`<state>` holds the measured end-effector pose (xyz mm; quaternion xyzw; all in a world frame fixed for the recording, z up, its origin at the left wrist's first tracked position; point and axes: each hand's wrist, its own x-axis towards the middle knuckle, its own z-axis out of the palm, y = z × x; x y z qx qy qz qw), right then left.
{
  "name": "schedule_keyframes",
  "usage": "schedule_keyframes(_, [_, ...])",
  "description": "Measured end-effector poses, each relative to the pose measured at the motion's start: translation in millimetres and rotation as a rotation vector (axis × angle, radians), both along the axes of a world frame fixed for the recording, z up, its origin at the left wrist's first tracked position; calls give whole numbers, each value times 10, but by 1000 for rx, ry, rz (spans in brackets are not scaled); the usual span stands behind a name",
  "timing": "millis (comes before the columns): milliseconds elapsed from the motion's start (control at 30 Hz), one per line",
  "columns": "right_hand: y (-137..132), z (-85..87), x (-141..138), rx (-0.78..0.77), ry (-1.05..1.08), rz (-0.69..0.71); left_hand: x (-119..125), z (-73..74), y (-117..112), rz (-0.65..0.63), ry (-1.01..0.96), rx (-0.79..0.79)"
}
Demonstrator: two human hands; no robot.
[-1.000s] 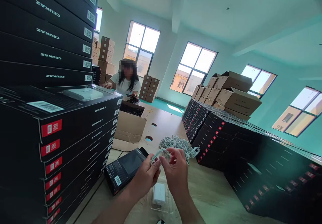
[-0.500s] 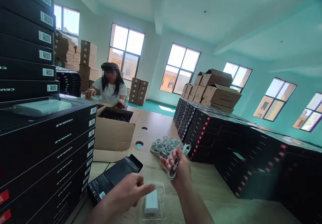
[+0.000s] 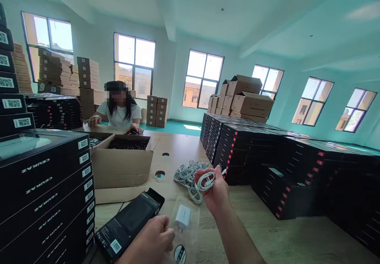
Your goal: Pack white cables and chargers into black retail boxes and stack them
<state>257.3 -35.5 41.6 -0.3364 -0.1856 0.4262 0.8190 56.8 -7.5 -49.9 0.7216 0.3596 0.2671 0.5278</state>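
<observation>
A coiled white cable (image 3: 206,181) lies across my right hand (image 3: 219,190), whose fingers close around it above the table. Just behind it is a tangled pile of white cables (image 3: 188,173). My left hand (image 3: 157,236) is closed, its curled fingers at the left edge of a clear plastic tray (image 3: 192,232); the exact grip is partly hidden. In the tray sits a white charger plug (image 3: 183,215) with its prongs showing, and a round black-and-white label (image 3: 179,253) shows nearer me. Left of the tray, a flat black box (image 3: 130,220) lies with its end flap open.
Stacked black boxes (image 3: 59,185) rise close on my left. More black stacks (image 3: 261,149) fill the right side, with brown cartons (image 3: 249,105) on top. An open carton (image 3: 121,169) holds dark items. Across the table (image 3: 178,145), a person (image 3: 120,109) sits with both hands low.
My view has turned slightly. The tray with the plug has shifted away from me, and my left fingers have curled in at its edge. My right hand has turned the cable coil upward.
</observation>
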Motion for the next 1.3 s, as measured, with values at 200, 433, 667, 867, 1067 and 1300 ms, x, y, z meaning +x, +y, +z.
schedule_keyframes(200, [-14, -101, -238, -50, -308, -37, 170, 232, -22, 402, -370, -156])
schedule_keyframes(433, [-5, -311, -486, -80, -632, -77, 243, 345, -174, 379, -755, -403])
schedule_keyframes(667, [-88, -450, -597, -43, -1212, -193, 182, 420, -226, 192, -1011, -508])
schedule_keyframes(867, [-74, -415, -342, 56, -1049, 431, 32, 447, -62, 210, -984, -450])
schedule_keyframes(1067, [-45, -332, -228, -25, -617, 595, 17, 484, -78, 138, -995, -483])
schedule_keyframes(1300, [-86, -298, -347, -5, -857, 415, 45, 476, -81, 230, -969, -453])
